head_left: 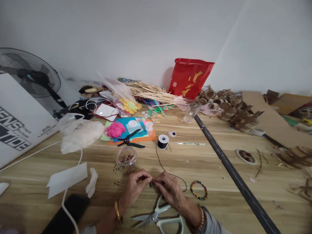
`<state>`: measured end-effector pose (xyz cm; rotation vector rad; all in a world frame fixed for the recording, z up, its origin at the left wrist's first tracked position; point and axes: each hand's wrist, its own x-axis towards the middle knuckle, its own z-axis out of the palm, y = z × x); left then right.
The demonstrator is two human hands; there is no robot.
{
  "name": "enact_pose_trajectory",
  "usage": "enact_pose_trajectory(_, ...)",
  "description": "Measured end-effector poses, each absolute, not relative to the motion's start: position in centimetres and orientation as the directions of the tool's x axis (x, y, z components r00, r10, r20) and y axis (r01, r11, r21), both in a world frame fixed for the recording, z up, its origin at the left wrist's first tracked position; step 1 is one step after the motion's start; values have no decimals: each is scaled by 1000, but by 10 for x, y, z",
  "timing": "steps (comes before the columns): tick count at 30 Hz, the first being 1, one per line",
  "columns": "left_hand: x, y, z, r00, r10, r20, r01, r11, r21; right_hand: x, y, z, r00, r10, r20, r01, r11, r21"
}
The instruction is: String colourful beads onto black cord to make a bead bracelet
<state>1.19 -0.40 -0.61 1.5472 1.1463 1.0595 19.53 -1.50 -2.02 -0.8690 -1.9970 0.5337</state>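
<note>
My left hand (136, 187) and my right hand (170, 188) meet low in the middle of the head view, thumbs and fingertips pinched together. Between them runs a thin black cord (159, 158), which leads back to a white spool (163, 142). Small dark beads seem to hang at my fingertips, partly hidden. A clear jar (126, 159) of coloured beads stands just beyond my left hand. Scissors (156, 216) with pale green handles lie below my hands, blades apart. To the right of my right hand rests a beaded bracelet (199, 190).
Black-handled pliers (131, 139) and pink yarn (115, 130) lie on coloured paper farther back. A clear cup (190, 113), wooden sticks (151, 91) and a red bag (191, 78) stand behind. A dark phone (67, 214) is at lower left. A black strip (226, 162) crosses the table at right.
</note>
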Motion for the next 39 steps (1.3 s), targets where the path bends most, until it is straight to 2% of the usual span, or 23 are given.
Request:
enact_pose_trajectory(10, 14, -5, -8, 160, 980, 118, 225, -153, 962, 194, -13, -19, -384, 775, 502, 413, 630, -657)
enact_pose_trajectory(14, 15, -5, -8, 137, 977, 165, 277, -198, 940, 195, -12, -17, -338, 786, 518, 450, 619, -644)
enact_pose_trajectory(18, 16, -4, -9, 205, 956, 208, 375, -273, 886, 195, -12, -18, -285, 801, 527, 455, 597, -661)
enact_pose_trajectory(24, 18, -6, -12, 282, 935, 215, 592, -346, 728, 194, -11, -19, -278, 797, 536, 434, 602, -670)
enact_pose_trajectory(39, 23, -7, -11, 349, 925, 148, 723, -366, 586, 194, -12, -19, -282, 800, 530, 432, 599, -674)
